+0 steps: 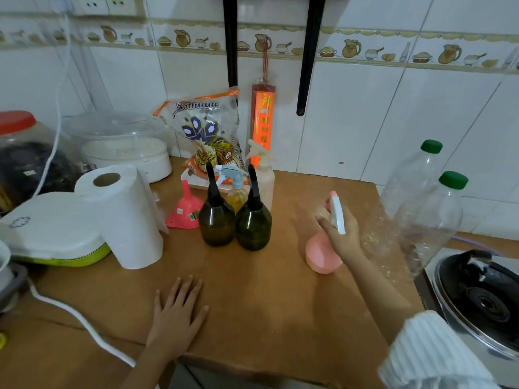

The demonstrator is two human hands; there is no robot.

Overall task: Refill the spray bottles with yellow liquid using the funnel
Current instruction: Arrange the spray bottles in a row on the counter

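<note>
right hand [341,234] grips pink spray bottle [320,252] by its neck, on desk [266,290] far from funnel [185,211]; left hand [177,313] flat, empty. risk: bottle tips w/ one-handed unscrewing, left not steadying.

My left hand [177,313] lies flat, palm down, with the fingers straight and slightly spread and the thumb angled out to the right. Its forearm runs back toward me at the lower edge of the view, bare to the wrist. My right arm reaches forward and to the left from the lower right corner, a white ribbed sleeve [427,352] pushed up below the elbow and the forearm bare. My right hand [341,231] is raised, back toward me, fingers curled round the neck of a pink spray bottle [320,255], thumb pointing left.
</note>
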